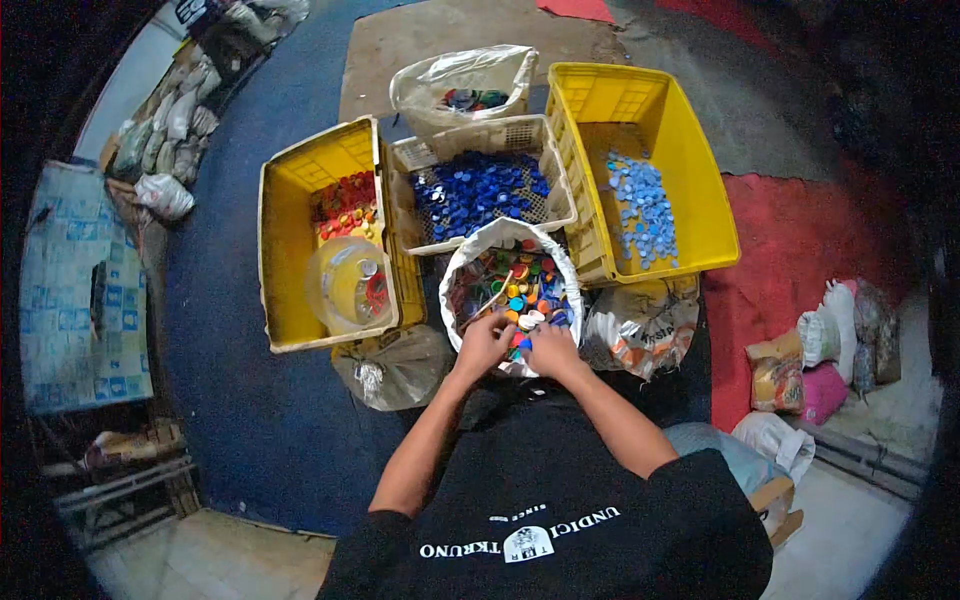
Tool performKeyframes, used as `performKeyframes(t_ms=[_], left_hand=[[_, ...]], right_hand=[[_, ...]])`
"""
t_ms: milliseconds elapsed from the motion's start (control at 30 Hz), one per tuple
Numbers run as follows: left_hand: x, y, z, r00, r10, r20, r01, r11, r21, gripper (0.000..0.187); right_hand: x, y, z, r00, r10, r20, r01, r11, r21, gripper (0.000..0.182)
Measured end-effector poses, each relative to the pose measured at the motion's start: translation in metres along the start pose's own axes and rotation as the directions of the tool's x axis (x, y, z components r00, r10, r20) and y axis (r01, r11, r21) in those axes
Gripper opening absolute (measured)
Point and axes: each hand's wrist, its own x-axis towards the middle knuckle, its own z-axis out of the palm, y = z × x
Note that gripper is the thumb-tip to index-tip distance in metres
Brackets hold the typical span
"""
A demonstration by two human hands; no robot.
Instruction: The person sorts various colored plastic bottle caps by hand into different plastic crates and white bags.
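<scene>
A round white sack (570,262) with a rolled rim stands right in front of me, filled with bottle caps (520,285) of many colours. Both hands are inside its near edge. My left hand (486,343) reaches into the caps with bent, closed fingers; what they hold is hidden. My right hand (552,350) is close beside it, fingers curled in, with a blue bottle cap (526,343) at its fingertips. White and red caps lie between the hands. A thin stick-like piece (487,303) lies across the caps near my left hand.
Behind the sack is a white crate (567,200) of dark blue caps. A yellow crate (282,240) at left holds red caps and a clear round container (348,285); the yellow crate (705,200) at right holds light blue caps. Another sack (520,75) stands at the back.
</scene>
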Motion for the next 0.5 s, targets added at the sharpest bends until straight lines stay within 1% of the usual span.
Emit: performKeyframes(t_ms=[33,100,133,167,200,233,267,300,333,400,433,467,500], left_hand=[[0.019,-0.004,0.006,1.000,0.012,0.014,-0.012,1.000,0.002,0.025],[0.054,-0.007,0.022,0.998,0.008,0.060,-0.021,0.976,0.218,0.027],[0.070,-0.002,0.031,0.998,0.052,0.037,-0.061,0.944,0.323,0.031],[0.086,0.003,0.039,0.996,-0.022,0.084,-0.011,0.927,0.375,0.032],[0.104,0.001,0.048,0.988,-0.095,0.124,0.033,0.904,0.427,0.034],[0.119,-0.003,0.056,0.988,-0.082,0.133,0.019,0.908,0.419,0.034],[0.131,-0.009,0.065,0.982,-0.139,0.129,0.054,0.857,0.512,0.033],[0.138,-0.010,0.072,0.973,-0.196,0.119,0.087,0.797,0.598,0.032],[0.144,-0.010,0.080,0.973,-0.192,0.126,0.083,0.806,0.586,0.032],[0.150,-0.016,0.090,0.978,-0.190,0.090,0.086,0.751,0.654,0.025],[0.151,-0.017,0.092,0.979,-0.159,0.127,0.030,0.731,0.681,0.021],[0.155,-0.023,0.098,0.978,-0.161,0.135,0.027,0.734,0.679,0.021],[0.160,-0.040,0.109,0.991,-0.112,0.077,0.030,0.735,0.677,0.023]], right_hand=[[-0.004,0.000,0.003,1.000,0.006,-0.001,-0.006,1.000,0.020,0.043],[-0.012,-0.001,0.006,1.000,0.030,-0.007,-0.030,0.998,0.046,0.044],[-0.017,-0.004,-0.001,0.997,0.083,-0.007,-0.083,0.995,0.061,0.044],[-0.021,-0.006,-0.009,0.991,0.135,-0.006,-0.134,0.988,0.072,0.044],[-0.023,-0.008,-0.015,0.989,0.150,-0.013,-0.149,0.987,0.069,0.044],[-0.026,-0.010,-0.020,0.981,0.195,0.002,-0.195,0.977,0.092,0.044],[-0.027,-0.011,-0.024,0.971,0.238,0.022,-0.239,0.965,0.111,0.044],[-0.027,-0.010,-0.025,0.968,0.248,0.035,-0.250,0.963,0.102,0.043],[-0.027,-0.010,-0.025,0.971,0.238,-0.020,-0.234,0.966,0.112,0.040],[-0.028,-0.012,-0.033,0.961,0.275,0.038,-0.277,0.945,0.176,0.033],[-0.029,-0.011,-0.036,0.959,0.281,0.046,-0.284,0.943,0.173,0.033],[-0.028,-0.011,-0.038,0.957,0.291,0.011,-0.287,0.936,0.203,0.033],[-0.029,-0.010,-0.039,0.953,0.302,-0.022,-0.289,0.928,0.235,0.033]])
